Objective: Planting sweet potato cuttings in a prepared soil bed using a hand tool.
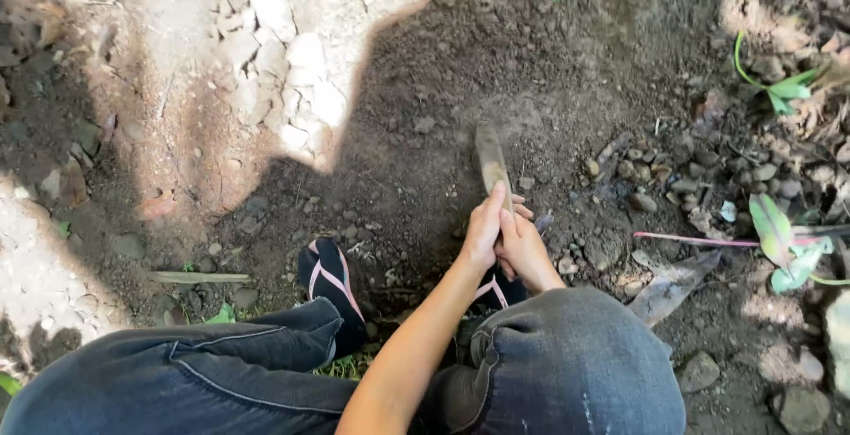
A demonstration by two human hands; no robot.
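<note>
Crouched over the dark soil (531, 72) at the frame's centre, I had my left hand (482, 227) and right hand (524, 249) clamped together on the blade (491, 162), apparently mid-dig, judging the next stroke needed a firm downward push.
</note>
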